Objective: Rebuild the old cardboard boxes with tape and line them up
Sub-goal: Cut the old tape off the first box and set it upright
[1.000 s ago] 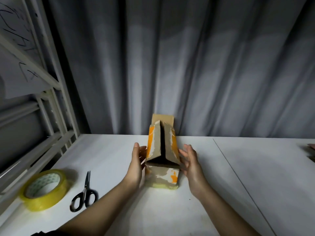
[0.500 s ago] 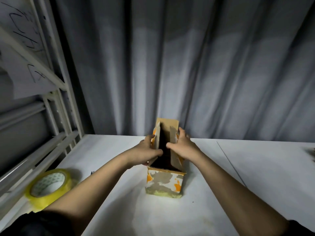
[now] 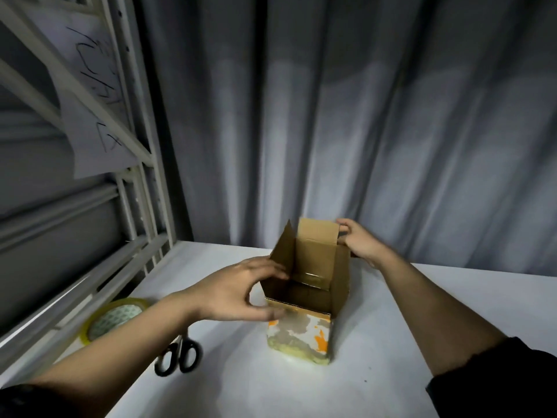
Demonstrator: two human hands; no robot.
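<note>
Box upright on table, flaps up. Left hand gripping left flap — thumb at near wall. Right hand pinching far flap. Tape, scissors at left.

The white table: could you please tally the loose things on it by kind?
Worn brown cardboard box with orange patches, flaps open: 1
Yellow-edged roll of clear tape: 1
Black-handled scissors: 1
Total: 3

Dim room, light pooling on my table near the box; my left hand motion-blurred, frame edges bowed by the wide lens
</note>
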